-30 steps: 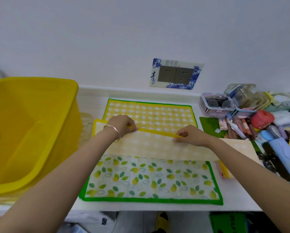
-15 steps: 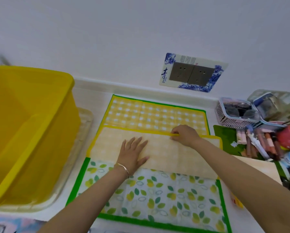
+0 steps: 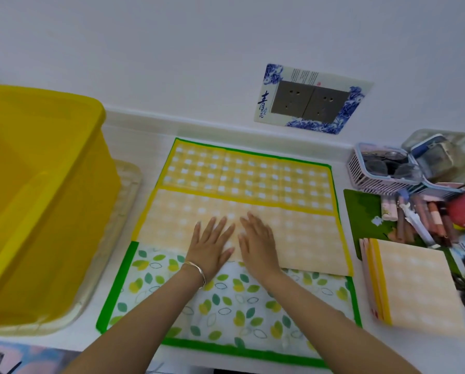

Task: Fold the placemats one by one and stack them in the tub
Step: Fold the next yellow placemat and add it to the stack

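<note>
The tub point(image 3: 37, 198) is showing plain yellow, the folded placemat point(image 3: 306, 238) is showing pale yellow-and-white checks inside a yellow border, and the placemat beneath point(image 3: 239, 314) is showing green and yellow leaves on white, edged green.

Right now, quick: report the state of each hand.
Left hand: open, fingers straight, pressing flat on the folded yellow placemat.
Right hand: open, pressing flat on the same placemat.
</note>
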